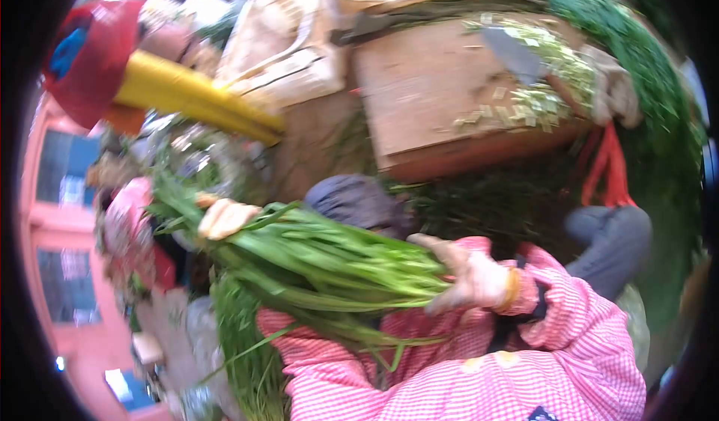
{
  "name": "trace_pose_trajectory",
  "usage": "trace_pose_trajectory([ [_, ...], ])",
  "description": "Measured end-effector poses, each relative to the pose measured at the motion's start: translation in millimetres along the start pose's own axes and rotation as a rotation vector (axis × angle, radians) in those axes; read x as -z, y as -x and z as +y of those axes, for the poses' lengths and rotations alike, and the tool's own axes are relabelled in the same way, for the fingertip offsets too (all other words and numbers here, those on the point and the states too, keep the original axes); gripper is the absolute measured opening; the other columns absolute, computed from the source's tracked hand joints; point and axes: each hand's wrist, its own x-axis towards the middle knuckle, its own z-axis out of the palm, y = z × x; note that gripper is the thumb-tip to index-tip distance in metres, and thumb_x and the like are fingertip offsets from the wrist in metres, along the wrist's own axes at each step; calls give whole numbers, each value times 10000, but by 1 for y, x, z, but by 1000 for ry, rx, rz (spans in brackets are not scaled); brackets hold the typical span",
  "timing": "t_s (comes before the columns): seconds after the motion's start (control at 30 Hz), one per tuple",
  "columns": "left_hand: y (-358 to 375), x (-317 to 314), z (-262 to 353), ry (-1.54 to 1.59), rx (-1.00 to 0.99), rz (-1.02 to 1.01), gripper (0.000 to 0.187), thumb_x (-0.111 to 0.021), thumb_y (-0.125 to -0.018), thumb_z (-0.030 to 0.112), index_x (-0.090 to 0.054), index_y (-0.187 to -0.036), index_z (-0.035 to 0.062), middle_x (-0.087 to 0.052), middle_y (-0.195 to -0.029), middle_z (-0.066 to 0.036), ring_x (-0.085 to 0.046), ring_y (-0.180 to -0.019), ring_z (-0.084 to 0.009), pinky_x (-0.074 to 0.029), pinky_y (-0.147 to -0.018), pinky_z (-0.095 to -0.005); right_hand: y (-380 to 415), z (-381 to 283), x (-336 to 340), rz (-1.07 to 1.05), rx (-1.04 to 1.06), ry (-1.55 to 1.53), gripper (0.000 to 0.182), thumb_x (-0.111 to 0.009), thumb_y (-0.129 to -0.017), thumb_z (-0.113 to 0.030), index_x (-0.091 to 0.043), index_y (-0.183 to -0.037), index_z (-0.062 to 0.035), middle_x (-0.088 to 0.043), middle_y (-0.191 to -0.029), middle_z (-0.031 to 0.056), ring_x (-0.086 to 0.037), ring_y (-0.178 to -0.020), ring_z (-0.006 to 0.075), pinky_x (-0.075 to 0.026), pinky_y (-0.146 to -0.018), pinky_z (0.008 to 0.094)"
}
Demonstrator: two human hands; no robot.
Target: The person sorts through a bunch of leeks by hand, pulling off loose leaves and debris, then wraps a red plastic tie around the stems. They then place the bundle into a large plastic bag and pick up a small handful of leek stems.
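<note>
A thick bundle of long, flat green leafy stalks point(337, 260), resembling garlic chives, stretches across in front of me. My right hand point(475, 275) grips its paler stem end, thumb on top. At the leafy end, the fingers of my left hand point(228, 219) are wrapped over the bundle, with the rest of that hand hidden beneath the leaves. Beyond my hands stands a wooden cutting board point(427, 84), where a cleaver point(513, 54) lies among chopped pale-green pieces point(543, 107). More loose long greens point(251, 346) hang below the bundle. Motion blurs the picture somewhat.
A cream plastic basket point(273, 20) sits at upper left, near a long yellow object point(198, 95) and a person in red point(97, 69). A pale cloth or glove point(614, 84) and red strips point(608, 170) lie at the board's right. Finer greens point(629, 39) are piled at far right.
</note>
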Motion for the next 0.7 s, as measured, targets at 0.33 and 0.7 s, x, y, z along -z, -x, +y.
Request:
trace_pose_trajectory([
  [0.33, -159, 130, -117, 110, 273, 152, 363, -538, -857, 263, -449, -1124, 33, -501, -773, 40, -493, -652, -91, -423, -706, -300, -5, 38, 41, 127, 182, -861, 871, -706, -719, -305, -204, -1377, -36, -357, -1354, 114, -350, -1235, 203, -263, -1032, 334],
  [0.7, -175, 267, -213, -529, 664, 1024, 356, -568, -818, 315, -613, -1019, 25, -658, -907, -106, -639, -729, -242, -529, -725, -379, -6, 93, 75, 182, -9, -1649, 605, -688, -734, -356, -480, -1149, 33, -595, -1010, 196, -619, -856, 289, -527, -734, 409],
])
